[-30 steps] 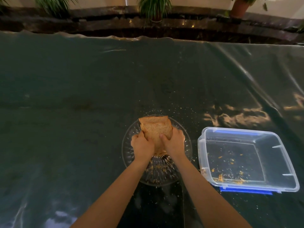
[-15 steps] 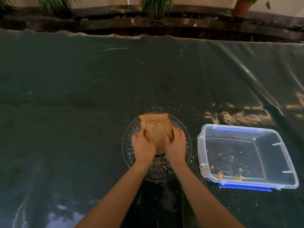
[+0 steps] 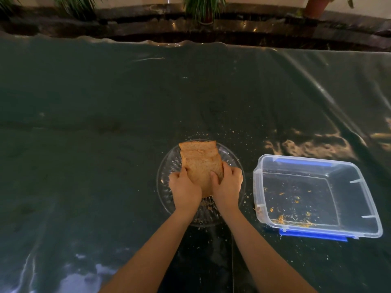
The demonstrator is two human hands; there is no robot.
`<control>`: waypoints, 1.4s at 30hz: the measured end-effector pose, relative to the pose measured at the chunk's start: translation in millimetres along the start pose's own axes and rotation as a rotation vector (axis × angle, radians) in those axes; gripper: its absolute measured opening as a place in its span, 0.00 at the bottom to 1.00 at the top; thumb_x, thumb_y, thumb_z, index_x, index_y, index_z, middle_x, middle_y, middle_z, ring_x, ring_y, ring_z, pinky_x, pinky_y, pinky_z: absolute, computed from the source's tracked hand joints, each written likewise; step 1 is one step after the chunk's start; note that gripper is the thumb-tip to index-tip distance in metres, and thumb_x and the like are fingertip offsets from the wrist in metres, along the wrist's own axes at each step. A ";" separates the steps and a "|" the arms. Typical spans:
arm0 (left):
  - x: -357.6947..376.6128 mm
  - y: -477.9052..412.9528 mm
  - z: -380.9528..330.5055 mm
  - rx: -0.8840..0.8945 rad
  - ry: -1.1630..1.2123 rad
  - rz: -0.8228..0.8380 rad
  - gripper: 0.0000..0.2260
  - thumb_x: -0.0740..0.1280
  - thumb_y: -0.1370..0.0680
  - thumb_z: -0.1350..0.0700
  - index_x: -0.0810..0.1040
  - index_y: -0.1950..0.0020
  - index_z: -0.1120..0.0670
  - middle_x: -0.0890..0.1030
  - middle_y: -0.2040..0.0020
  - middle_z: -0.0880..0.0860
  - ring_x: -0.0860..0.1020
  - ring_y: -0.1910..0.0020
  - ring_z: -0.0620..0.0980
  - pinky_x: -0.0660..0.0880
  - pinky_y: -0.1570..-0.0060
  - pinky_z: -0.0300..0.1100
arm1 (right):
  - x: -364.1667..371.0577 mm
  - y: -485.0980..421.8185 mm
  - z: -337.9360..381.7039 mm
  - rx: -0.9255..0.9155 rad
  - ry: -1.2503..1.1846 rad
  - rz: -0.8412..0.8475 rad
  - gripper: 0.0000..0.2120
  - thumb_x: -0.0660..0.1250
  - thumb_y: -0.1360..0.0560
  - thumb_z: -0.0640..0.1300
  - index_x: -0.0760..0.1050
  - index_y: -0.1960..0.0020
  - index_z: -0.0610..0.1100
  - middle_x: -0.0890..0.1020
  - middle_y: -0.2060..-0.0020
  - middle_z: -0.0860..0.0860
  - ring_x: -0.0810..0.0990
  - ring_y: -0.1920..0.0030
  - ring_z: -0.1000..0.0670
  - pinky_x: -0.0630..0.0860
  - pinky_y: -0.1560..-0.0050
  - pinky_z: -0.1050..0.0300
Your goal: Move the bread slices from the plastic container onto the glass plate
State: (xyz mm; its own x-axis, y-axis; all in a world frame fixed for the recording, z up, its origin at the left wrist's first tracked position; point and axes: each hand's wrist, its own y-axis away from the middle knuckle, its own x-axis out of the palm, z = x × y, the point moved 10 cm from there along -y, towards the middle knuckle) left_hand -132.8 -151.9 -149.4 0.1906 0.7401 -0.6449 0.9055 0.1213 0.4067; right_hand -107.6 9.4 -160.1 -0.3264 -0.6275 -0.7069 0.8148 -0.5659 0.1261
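Note:
A stack of brown bread slices (image 3: 200, 160) lies on the round glass plate (image 3: 232, 161) in the middle of the table, fanned slightly toward the far side. My left hand (image 3: 184, 190) grips the stack's near left side. My right hand (image 3: 227, 183) grips its near right side. The near end of the stack is hidden between my hands. To the right stands the clear plastic container (image 3: 364, 199) with blue clips; it holds only crumbs.
The table is covered by a dark, shiny plastic sheet (image 3: 105, 123) with crumbs scattered around the plate. A dark ledge with potted plants (image 3: 203, 9) runs along the far edge.
Both hands stay on the bread over the plate. The slices have spread a little, so a far slice now shows behind the top one.

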 end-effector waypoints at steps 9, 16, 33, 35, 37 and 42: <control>4.5 26.7 20.3 0.003 -0.009 0.027 0.24 0.58 0.22 0.60 0.60 0.25 0.59 0.66 0.32 0.58 0.68 0.34 0.54 0.67 0.32 0.46 | -4.7 27.7 -13.7 -0.011 -0.084 -0.005 0.20 0.63 0.25 0.43 0.66 0.34 0.44 0.70 0.39 0.45 0.69 0.39 0.47 0.69 0.38 0.54; 5.3 19.6 20.8 -0.034 0.072 -0.010 0.23 0.61 0.23 0.60 0.63 0.27 0.58 0.66 0.29 0.58 0.71 0.34 0.56 0.69 0.36 0.46 | 0.8 22.4 -15.7 0.053 -0.159 0.060 0.21 0.64 0.26 0.41 0.65 0.34 0.43 0.69 0.38 0.44 0.70 0.37 0.46 0.69 0.36 0.51; 9.9 20.9 33.9 -0.017 0.009 0.028 0.27 0.61 0.22 0.58 0.57 0.24 0.58 0.64 0.30 0.59 0.67 0.32 0.56 0.66 0.32 0.48 | 3.4 36.1 -19.4 0.045 -0.131 0.101 0.22 0.64 0.25 0.42 0.64 0.33 0.42 0.67 0.36 0.43 0.68 0.36 0.46 0.64 0.38 0.59; 11.9 22.0 32.7 -0.013 -0.022 0.041 0.28 0.61 0.22 0.58 0.55 0.24 0.58 0.64 0.31 0.60 0.67 0.33 0.56 0.66 0.32 0.47 | 3.5 36.6 -17.8 0.022 -0.099 0.110 0.24 0.63 0.25 0.43 0.63 0.31 0.42 0.66 0.35 0.43 0.67 0.35 0.46 0.64 0.35 0.57; 13.2 25.3 33.4 -0.019 -0.051 0.057 0.29 0.60 0.22 0.57 0.53 0.23 0.58 0.63 0.31 0.60 0.66 0.33 0.57 0.66 0.33 0.48 | 1.9 38.1 -17.3 0.002 -0.060 0.113 0.24 0.63 0.25 0.44 0.62 0.31 0.43 0.66 0.35 0.43 0.67 0.35 0.46 0.63 0.35 0.57; -5.7 30.4 21.9 0.023 -0.118 -0.020 0.28 0.60 0.22 0.55 0.55 0.24 0.58 0.63 0.30 0.61 0.62 0.31 0.59 0.66 0.34 0.52 | -8.2 34.7 -9.1 -0.029 0.016 0.163 0.25 0.61 0.24 0.47 0.58 0.30 0.44 0.65 0.35 0.42 0.67 0.36 0.45 0.69 0.37 0.52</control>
State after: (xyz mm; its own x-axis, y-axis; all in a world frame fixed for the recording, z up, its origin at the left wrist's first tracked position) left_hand -98.0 -166.9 -147.5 0.2148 0.6545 -0.7249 0.9176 0.1188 0.3792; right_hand -72.4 -0.2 -156.2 -0.1808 -0.7012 -0.6897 0.8701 -0.4409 0.2201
